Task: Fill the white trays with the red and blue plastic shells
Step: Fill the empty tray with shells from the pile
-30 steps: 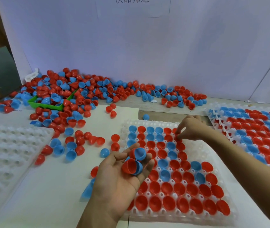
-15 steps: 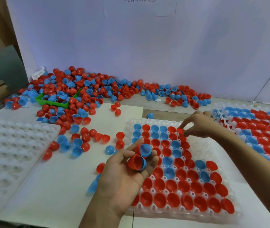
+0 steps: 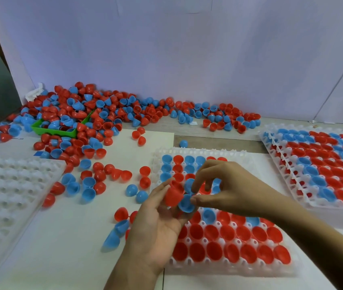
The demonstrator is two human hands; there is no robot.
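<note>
Left hand (image 3: 156, 225) cups red shell (image 3: 173, 196); right hand (image 3: 222, 188) pinches blue shell (image 3: 186, 203) from it; next we seat it in centre tray (image 3: 248, 164) empty pocket

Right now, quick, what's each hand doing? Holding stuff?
Left hand: holding a red shell and blue shells.
Right hand: pinching a blue shell from the left hand's bunch.

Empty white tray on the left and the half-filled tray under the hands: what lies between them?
In the head view, loose red and blue shells lie scattered on white paper between the empty tray and the half-filled tray.
</note>
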